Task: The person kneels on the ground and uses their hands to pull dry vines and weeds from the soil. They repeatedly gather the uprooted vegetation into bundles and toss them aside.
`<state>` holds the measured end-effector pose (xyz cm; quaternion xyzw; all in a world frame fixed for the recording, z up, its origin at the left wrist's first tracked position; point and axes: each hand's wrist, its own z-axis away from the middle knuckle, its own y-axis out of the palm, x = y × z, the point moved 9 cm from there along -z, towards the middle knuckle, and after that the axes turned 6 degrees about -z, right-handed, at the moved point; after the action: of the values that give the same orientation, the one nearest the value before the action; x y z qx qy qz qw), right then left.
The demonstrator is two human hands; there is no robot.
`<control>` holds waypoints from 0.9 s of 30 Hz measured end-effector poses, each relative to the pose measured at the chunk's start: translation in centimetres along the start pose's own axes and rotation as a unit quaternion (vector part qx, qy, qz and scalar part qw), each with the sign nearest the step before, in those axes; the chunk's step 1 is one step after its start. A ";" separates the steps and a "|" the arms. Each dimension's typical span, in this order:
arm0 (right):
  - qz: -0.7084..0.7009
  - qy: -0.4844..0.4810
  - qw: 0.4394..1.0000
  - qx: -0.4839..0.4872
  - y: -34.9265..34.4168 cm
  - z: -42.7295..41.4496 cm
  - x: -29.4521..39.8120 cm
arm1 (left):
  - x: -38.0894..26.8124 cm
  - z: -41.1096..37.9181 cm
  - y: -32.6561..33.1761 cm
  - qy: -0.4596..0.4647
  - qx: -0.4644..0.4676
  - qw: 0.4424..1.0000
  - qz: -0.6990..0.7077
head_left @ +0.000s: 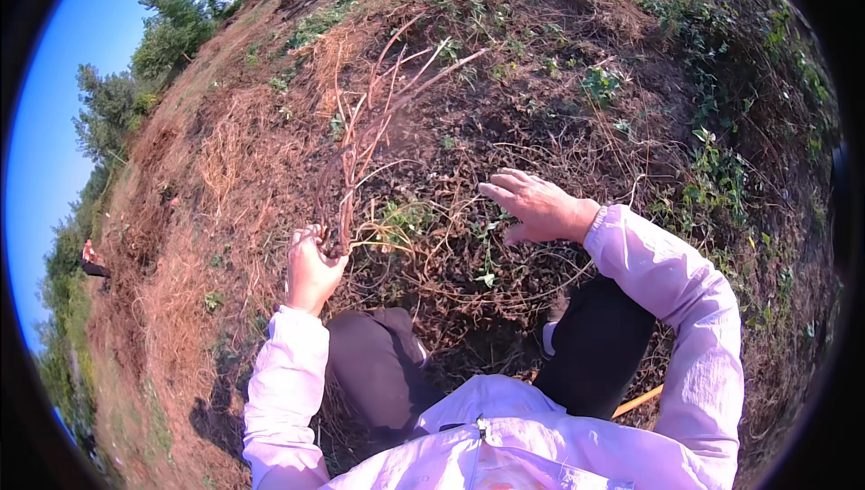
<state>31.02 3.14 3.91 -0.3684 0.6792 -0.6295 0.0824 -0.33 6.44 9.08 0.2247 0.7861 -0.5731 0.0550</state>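
Observation:
My left hand [315,270] is closed around the lower ends of a bunch of dry, branching plant stems [349,166], whose bare tips point up and to the right. Held apart to the right is my right hand [540,206], palm down with nothing in it, above dry leaves and vines on the ground. Between the hands, a few yellowish stems [385,237] and small green leaves [488,278] show among brown leaf litter.
My bent knees frame the ground in front of me. A yellow pole [638,401] lies beside my right leg. Dried vines [223,159] cover the left slope; green plants [720,176] grow at the right. Another person [93,262] is far off at the left, near trees [172,27].

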 end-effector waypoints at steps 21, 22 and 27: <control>0.284 0.584 0.760 0.027 -9.4 29.7 -30.3 | 6.6 0.1 5.0 -0.221 0.223 0.761 0.567; 0.261 0.593 0.759 0.063 -8.6 30.0 -29.8 | 6.0 0.2 4.9 -0.199 0.245 0.754 0.576; 0.178 0.459 0.866 0.086 -8.1 20.0 -18.5 | -0.6 -0.1 6.9 -0.133 0.318 0.694 0.633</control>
<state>58.93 -1.06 0.97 0.0973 0.6377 -0.7580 -0.0969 3.06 8.08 3.27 0.5946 0.2135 -0.6425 0.4337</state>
